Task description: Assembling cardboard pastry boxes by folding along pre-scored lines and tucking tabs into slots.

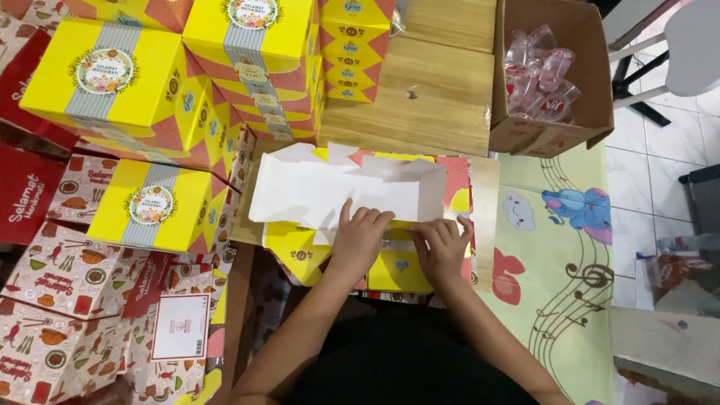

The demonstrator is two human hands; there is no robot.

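Two hands press flat on an unfolded box blank (352,196), white side up, lying near the middle of the scene. Left hand (360,238) has fingers spread on its near edge; right hand (442,247) curls fingertips over a yellow flap, gripping nothing fully. Finished yellow boxes (142,204) crowd the left and far side. Cardboard carton (592,112) of plastic cups sits far right, beside wooden boards (427,90).

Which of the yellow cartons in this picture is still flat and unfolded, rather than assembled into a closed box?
The flat carton under both hands, white inside face up, on the wooden board. The stacked yellow boxes at left are all closed.
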